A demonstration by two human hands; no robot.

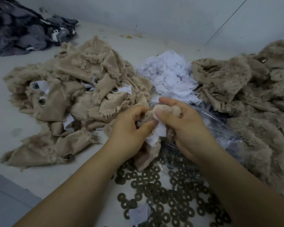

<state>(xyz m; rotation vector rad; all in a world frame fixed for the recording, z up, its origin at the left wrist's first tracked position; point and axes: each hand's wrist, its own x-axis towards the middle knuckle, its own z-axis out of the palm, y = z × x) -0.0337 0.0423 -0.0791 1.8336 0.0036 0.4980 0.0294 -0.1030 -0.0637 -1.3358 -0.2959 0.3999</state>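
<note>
Both hands work on one beige plush fabric piece at the centre of the view. My left hand grips its left side with curled fingers. My right hand pinches the top of the piece, thumb pressed on a small round pale pad. A white scrap of backing cloth hangs between the two hands. Whatever lies under the fabric in my palms is hidden.
A heap of beige plush pieces with eye parts and white scraps lies left. More furry pieces are piled right. White cloth scraps sit behind the hands. Several dark ring washers spill from a clear bag. Grey fabric lies far left.
</note>
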